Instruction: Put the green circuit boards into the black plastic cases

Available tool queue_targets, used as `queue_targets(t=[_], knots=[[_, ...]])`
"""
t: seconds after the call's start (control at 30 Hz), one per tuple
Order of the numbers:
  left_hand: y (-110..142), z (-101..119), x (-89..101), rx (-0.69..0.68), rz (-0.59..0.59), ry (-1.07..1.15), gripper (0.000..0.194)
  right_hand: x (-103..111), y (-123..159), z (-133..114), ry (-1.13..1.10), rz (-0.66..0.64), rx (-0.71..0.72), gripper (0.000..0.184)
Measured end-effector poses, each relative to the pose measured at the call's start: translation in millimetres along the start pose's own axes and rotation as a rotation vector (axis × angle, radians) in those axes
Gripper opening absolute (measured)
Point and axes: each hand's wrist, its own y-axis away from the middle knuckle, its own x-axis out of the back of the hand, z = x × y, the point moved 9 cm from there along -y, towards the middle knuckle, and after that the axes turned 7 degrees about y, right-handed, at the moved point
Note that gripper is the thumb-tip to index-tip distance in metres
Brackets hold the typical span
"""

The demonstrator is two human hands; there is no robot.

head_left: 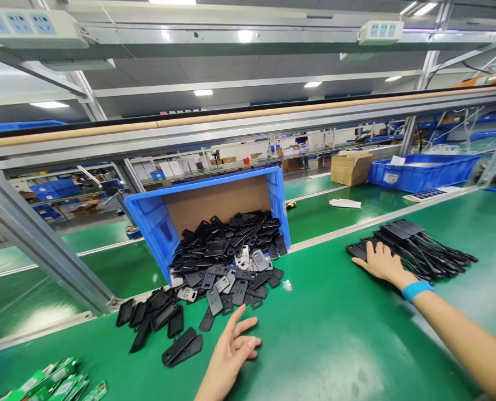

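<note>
My left hand (pixel 232 356) hovers over the green table, fingers apart and holding nothing. Just beyond it lies a spill of flat black plastic plates (pixel 215 301), each with a slot at one end, running out of a tipped blue bin (pixel 150 228). Left of that hand are several black plastic casings (pixel 158 312) and two more casings (pixel 183 346) nearer me. My right hand (pixel 384 263), with a blue wristband, lies with spread fingers on the near end of a row of black cabled devices (pixel 404 228). Their cables point right.
Green circuit boards (pixel 58 381) lie at the lower left. Behind the table's metal rail stand a cardboard box (pixel 350 169) and a blue crate (pixel 426 172). White gloves (pixel 345 204) lie there too. A slanted metal post (pixel 43 239) rises at left.
</note>
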Motion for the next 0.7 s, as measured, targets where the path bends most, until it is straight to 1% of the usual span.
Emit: queue_targets(t=[0.07,0.13,0.2,0.27,0.33,0.4,0.6,0.7], knots=[[0.0,-0.6,-0.1,0.007,-0.006,-0.003,0.081,-5.9,5.0,-0.4,0.018,0.050,-0.006,0.074],[0.2,-0.5,0.0,0.009,-0.009,-0.007,0.080,-2.2,10.2,-2.1,0.059,0.158,0.001,0.073],[0.5,0.0,0.0,0.006,-0.010,-0.012,0.078,8.6,15.8,-6.0,0.096,0.289,0.045,0.067],[0.6,0.3,-0.2,0.002,-0.012,-0.015,0.075,17.7,20.2,-11.8,0.103,0.359,0.126,0.055],[0.5,0.0,-0.3,0.001,-0.012,-0.016,0.074,22.5,23.3,-18.5,0.087,0.355,0.216,0.039],[0.2,-0.6,-0.3,0.000,-0.012,-0.016,0.073,24.8,26.9,-24.4,0.071,0.334,0.273,0.029],[-0.5,-1.5,-0.6,-0.009,-0.022,-0.017,0.070,22.2,43.0,-42.0,0.009,0.296,0.311,0.024],[-0.7,-1.8,-0.3,-0.011,-0.025,-0.017,0.069,23.5,36.9,-43.1,-0.064,0.248,0.314,0.026]])
